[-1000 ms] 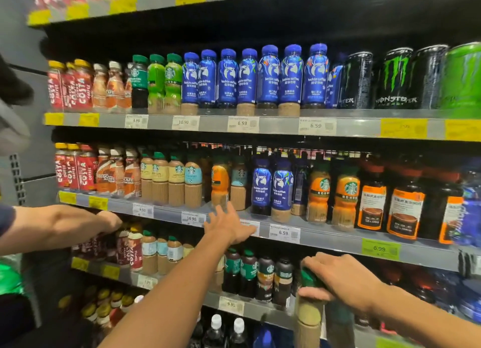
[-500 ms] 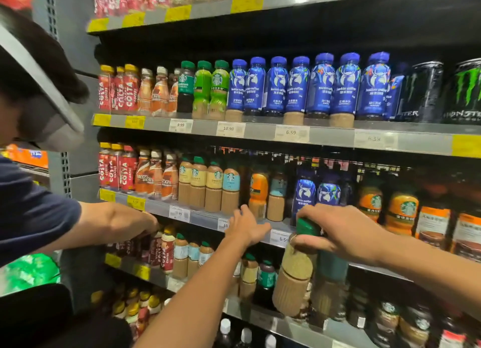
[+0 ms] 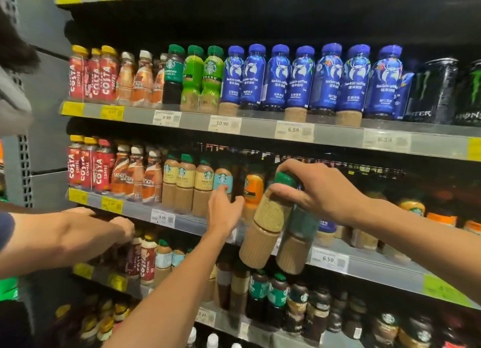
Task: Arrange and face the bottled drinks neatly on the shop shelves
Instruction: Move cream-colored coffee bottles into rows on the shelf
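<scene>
Before the middle shelf point(image 3: 260, 225), the right hand point(image 3: 320, 191) grips two coffee bottles by their tops, fingers curled over the caps. One bottle point(image 3: 263, 225) has a green cap and a beige label over milky brown coffee; the second bottle point(image 3: 299, 233), just behind and touching it, wears a dark teal label. Both hang tilted in the air, bases swung left and down past the shelf's front edge, so they rest on nothing.

To their left, the left hand point(image 3: 223, 212) reaches toward the same shelf with fingers fairly straight; its fingertips touch a coffee bottle with a light blue label point(image 3: 222, 182) standing upright in the front row. It holds nothing.

Beside that bottle stands a row of cream-labelled coffee bottles point(image 3: 186, 178), then brown bottles point(image 3: 135, 175) and red bottles point(image 3: 88, 168) toward the left end. An orange-labelled bottle point(image 3: 253, 186) stands just behind the lifted pair, partly hidden by them. White price tags point(image 3: 328, 259) sit along the shelf edge.

On the shelf above, blue bottles point(image 3: 302, 79) stand in a line, with green bottles point(image 3: 203, 76) to their left and black cans point(image 3: 432, 89) to their right.

At lower left, another person's arm point(image 3: 65, 235) reaches under the middle shelf, its hand among the bottles on the lower shelf point(image 3: 117, 282).
</scene>
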`<control>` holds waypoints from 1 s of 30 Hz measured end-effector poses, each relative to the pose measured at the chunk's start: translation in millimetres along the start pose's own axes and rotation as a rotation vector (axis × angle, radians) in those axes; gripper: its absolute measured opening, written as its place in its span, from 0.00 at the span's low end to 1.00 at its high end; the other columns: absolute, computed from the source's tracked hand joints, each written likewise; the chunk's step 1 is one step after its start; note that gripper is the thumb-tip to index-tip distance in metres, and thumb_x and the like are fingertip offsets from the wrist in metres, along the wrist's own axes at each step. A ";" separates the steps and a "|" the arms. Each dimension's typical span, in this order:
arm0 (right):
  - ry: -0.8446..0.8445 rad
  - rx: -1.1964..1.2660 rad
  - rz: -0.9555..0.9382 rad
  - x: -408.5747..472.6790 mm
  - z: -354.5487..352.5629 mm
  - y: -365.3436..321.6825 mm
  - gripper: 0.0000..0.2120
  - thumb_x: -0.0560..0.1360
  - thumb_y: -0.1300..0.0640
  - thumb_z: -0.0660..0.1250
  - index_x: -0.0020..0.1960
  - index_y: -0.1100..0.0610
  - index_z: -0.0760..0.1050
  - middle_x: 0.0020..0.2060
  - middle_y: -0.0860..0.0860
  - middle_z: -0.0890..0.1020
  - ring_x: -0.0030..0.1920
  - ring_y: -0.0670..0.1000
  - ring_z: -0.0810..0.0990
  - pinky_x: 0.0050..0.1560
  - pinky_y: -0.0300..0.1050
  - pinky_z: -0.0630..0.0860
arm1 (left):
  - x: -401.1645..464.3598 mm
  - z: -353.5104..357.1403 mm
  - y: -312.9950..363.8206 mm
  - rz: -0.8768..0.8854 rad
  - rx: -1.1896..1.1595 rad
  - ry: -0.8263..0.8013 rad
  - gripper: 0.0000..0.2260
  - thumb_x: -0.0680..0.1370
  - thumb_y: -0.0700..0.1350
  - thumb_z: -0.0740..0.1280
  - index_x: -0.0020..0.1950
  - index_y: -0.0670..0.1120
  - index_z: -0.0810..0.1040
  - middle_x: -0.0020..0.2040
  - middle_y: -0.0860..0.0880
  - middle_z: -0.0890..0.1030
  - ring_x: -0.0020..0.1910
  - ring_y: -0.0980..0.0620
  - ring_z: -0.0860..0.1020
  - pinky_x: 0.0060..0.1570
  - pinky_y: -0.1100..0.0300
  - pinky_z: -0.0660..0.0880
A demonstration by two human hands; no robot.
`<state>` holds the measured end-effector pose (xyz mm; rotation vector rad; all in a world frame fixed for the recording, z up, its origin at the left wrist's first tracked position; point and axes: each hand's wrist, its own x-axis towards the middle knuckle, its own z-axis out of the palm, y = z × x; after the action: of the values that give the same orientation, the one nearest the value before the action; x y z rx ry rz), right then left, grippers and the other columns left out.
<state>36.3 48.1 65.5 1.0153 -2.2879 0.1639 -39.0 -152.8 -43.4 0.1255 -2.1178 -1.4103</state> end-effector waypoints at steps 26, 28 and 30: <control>0.023 -0.029 0.175 39.7 -0.9 13.9 0.30 0.74 0.30 0.54 0.61 0.51 0.72 0.51 0.49 0.80 0.47 0.49 0.79 0.47 0.52 0.79 | -4.2 30.8 11.2 -0.119 -0.133 -0.451 0.16 0.79 0.50 0.64 0.66 0.48 0.72 0.64 0.43 0.75 0.66 0.41 0.72 0.62 0.50 0.72; 0.020 -0.035 0.171 43.6 2.1 12.1 0.28 0.75 0.31 0.55 0.62 0.51 0.72 0.52 0.49 0.80 0.48 0.50 0.78 0.48 0.53 0.79 | 0.9 27.7 6.7 -0.047 -0.126 -0.477 0.13 0.80 0.47 0.63 0.64 0.48 0.72 0.61 0.47 0.76 0.64 0.42 0.74 0.53 0.58 0.73; 0.002 -0.026 0.174 47.6 4.0 12.0 0.27 0.75 0.32 0.55 0.61 0.51 0.72 0.52 0.49 0.80 0.48 0.50 0.78 0.48 0.53 0.79 | 4.0 19.9 -8.2 0.081 -0.092 -0.448 0.06 0.80 0.45 0.65 0.56 0.47 0.74 0.55 0.49 0.79 0.60 0.45 0.77 0.50 0.63 0.73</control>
<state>1.6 25.2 91.9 0.8021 -2.3690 0.2058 -54.4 -141.7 -54.2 -0.3396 -2.3693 -1.5973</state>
